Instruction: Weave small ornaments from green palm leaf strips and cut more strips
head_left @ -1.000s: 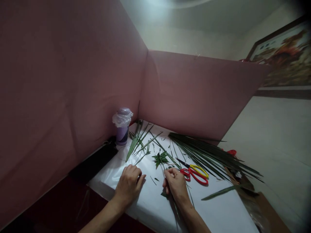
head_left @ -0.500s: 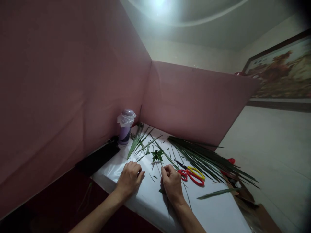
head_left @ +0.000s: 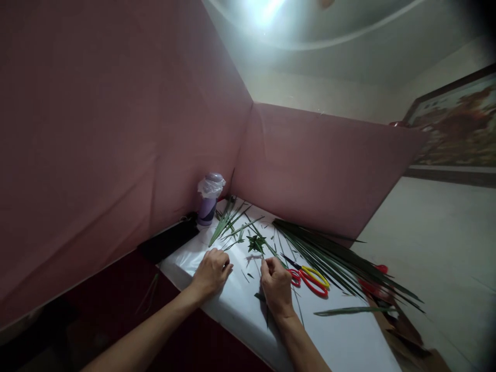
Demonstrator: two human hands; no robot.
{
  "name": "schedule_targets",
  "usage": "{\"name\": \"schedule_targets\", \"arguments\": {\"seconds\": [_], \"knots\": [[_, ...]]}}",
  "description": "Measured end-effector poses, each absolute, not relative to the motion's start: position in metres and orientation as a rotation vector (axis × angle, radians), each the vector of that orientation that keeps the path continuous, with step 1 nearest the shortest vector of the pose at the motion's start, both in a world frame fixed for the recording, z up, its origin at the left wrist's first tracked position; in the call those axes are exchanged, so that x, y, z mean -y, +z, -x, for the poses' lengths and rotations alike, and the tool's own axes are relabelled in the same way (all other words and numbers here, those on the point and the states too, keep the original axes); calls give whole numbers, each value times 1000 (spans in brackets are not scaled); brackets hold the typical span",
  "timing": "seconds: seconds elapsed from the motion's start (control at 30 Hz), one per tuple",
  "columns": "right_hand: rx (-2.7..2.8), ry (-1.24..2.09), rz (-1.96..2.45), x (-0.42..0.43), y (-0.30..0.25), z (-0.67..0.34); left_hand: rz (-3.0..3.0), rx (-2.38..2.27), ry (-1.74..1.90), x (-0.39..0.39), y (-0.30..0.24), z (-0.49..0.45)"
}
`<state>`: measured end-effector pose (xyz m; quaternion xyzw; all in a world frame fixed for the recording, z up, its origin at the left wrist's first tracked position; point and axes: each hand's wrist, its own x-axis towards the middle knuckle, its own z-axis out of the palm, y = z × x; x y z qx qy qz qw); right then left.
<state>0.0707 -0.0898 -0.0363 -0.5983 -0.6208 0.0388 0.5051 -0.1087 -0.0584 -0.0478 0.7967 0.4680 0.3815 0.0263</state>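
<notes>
A small green star-shaped piece of folded leaf (head_left: 256, 244) stands upright over the white tabletop, on a thin stem. My right hand (head_left: 276, 281) pinches that stem between thumb and fingertips, just below the star. To the left, my left hand (head_left: 211, 271) rests on the white surface with its fingers curled in and the thumb beside them; nothing shows in it. Scissors with red and yellow handles (head_left: 314, 280) lie right of my right hand, blades pointing away to the left. Small leaf scraps (head_left: 250, 276) are scattered between the hands.
Long green leaf strips (head_left: 321, 253) spread across the right side, overhanging the edge. Shorter strips (head_left: 227, 225) lie at the back left. A purple bottle with plastic wrap (head_left: 207, 206) stands by the pink partition (head_left: 310, 170). One loose leaf (head_left: 349, 311) lies at the right.
The whole view has shifted a little, so the tabletop things appear slightly farther right. My right hand keeps its pinch on the stem, and my left hand stays curled on the table.
</notes>
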Motion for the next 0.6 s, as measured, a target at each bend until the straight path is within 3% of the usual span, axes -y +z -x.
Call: {"name": "schedule_targets", "arguments": {"seconds": [0.6], "knots": [[1410, 24, 1421, 89, -38, -76, -2458, -1437, 1175, 58, -51, 112]]}}
